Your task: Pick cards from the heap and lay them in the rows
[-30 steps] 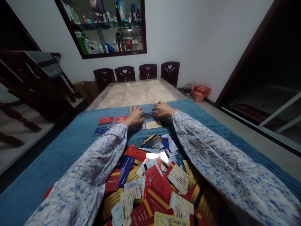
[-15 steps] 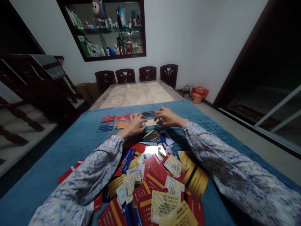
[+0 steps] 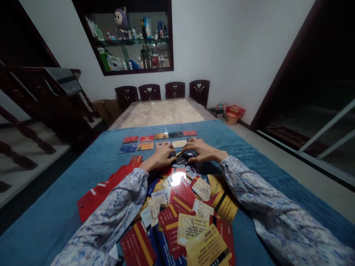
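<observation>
My left hand [image 3: 163, 155] rests over the far end of a loose pile of cards, its fingers bent and a little apart. Facing it, my right hand [image 3: 201, 149] has thumb and forefinger spread, the tips at the edge of a black card [image 3: 182, 159]; no card is seen lifted. Just beyond my fingers lie two rows of cards, among them a cream card [image 3: 179, 143], an orange card [image 3: 145, 146], a blue card [image 3: 128, 149] and a gold card [image 3: 161, 136]. Toward me the pile holds red cards [image 3: 138, 244] and yellow cards [image 3: 208, 245]. My left hand partly covers a pale card.
A blue cloth [image 3: 63, 195] covers the near part of the table; its bare stone top [image 3: 161, 111] shows beyond. Overlapping red cards [image 3: 102, 188] lie beside my left forearm. Several dark chairs [image 3: 149, 92] stand at the far end. A glass-shelved cabinet [image 3: 130, 40] is set in the wall.
Both hands have drawn back toward me from the rows to the pile's far end. The gold and red cards in the far row now show uncovered. The view has shifted slightly.
</observation>
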Tool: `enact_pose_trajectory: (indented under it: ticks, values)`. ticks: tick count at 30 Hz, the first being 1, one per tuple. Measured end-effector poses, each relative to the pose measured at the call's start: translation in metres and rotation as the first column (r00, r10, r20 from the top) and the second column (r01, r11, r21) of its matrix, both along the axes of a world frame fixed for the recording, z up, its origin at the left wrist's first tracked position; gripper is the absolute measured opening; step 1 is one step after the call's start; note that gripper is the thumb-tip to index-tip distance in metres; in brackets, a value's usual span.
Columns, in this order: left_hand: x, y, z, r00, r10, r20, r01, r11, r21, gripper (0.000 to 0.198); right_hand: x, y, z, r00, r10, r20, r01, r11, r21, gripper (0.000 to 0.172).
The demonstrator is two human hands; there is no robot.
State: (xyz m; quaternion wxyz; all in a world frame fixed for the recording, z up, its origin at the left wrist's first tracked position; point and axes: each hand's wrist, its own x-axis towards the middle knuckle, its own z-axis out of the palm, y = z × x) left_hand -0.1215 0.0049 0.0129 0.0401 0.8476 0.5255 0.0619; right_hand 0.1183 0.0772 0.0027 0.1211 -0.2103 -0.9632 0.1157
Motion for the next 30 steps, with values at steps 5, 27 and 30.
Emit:
enact_pose_trajectory:
  ticks: [5, 27, 30]
  values:
    - [0.000, -0.002, -0.005, 1.000, -0.021, 0.020, 0.021, 1.000, 0.004, 0.024, -0.002, -0.005, -0.002, 0.998, 0.064, -0.003, -0.064, 0.997, -0.037, 0.053]
    - [0.003, -0.002, -0.006, 0.998, -0.026, 0.062, 0.026, 1.000, -0.001, 0.029, 0.011, 0.005, -0.008, 0.999, -0.028, -0.040, 0.024, 0.997, -0.076, 0.048]
    - [0.003, -0.002, -0.006, 0.999, -0.008, 0.050, 0.008, 1.000, -0.007, 0.029, 0.017, 0.010, -0.010, 0.997, -0.050, -0.057, 0.045, 0.995, -0.087, 0.048]
